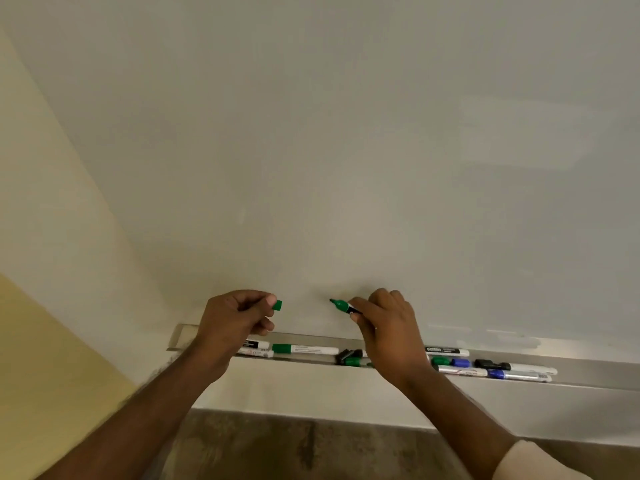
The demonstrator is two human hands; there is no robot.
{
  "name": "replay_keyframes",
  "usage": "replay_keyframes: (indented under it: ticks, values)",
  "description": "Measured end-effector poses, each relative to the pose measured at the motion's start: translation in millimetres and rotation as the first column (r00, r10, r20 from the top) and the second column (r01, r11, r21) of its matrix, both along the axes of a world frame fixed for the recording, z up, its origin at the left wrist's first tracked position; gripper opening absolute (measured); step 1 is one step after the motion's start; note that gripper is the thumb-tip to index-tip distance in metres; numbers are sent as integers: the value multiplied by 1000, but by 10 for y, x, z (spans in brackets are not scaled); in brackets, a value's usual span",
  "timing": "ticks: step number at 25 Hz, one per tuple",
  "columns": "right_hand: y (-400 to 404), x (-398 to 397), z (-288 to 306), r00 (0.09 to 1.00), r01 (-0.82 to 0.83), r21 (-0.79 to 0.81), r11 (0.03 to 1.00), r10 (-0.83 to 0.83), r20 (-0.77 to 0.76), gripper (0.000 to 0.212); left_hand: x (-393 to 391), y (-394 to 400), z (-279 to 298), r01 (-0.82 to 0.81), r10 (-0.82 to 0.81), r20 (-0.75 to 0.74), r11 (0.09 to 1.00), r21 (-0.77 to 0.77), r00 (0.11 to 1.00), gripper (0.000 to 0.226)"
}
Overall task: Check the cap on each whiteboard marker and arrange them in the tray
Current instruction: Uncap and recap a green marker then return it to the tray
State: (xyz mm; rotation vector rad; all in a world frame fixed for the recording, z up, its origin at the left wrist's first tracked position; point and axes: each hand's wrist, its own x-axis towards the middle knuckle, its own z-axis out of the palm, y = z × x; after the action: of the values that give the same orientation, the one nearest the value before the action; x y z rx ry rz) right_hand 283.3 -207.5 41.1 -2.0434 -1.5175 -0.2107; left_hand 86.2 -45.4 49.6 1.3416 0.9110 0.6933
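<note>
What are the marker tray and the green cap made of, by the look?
Marker tray: looks like brushed metal, likely aluminium; grey satin sheen with soft reflections along the ledge. Green cap in the left hand: looks like moulded plastic; opaque, uniform colour, smooth, slightly glossy. Neither is certain from sight alone.

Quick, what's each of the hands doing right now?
Left hand: closed, pinching a green cap.
Right hand: closed, holding an uncapped green marker.

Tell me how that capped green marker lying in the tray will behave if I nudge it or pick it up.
The capped green marker looks round and smooth, so a sideways nudge would probably roll it within the tray. It looks like a rigid plastic tube, so it should lift stiffly and is probably light. The glossy barrel may be a bit slippery.
</note>
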Motion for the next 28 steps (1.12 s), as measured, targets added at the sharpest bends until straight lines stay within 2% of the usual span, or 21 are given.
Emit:
replay_keyframes:
  ticks: [6, 9, 14, 18, 24, 28]
  values:
    - [-393, 397, 1016, 993, -61, 106, 993, 49, 109, 15, 461, -390, 794, 66, -95, 187, 985, 157, 978, 18]
    - [-559, 575, 1462, 981, -109, 127, 986, 85, 174, 21, 632, -532, 1154, 93, -146, 201, 964, 250, 969, 16]
    - [-760, 712, 1883, 952, -198, 58, 978, 178, 247, 23, 791, -776, 1594, 142, -225, 212, 928, 344, 951, 19]
    - [-849, 739, 1970, 935, -209, 24, 978, 193, 298, 22, 875, -905, 1764, 170, -263, 199, 905, 391, 944, 25]
    - [-836, 719, 1991, 926, -236, 14, 972, 220, 305, 23, 971, -986, 1810, 229, -318, 133, 864, 449, 939, 19]
    - [-791, 695, 1951, 948, -238, 10, 971, 230, 220, 24, 977, -962, 1801, 286, -301, -68, 778, 559, 951, 25]
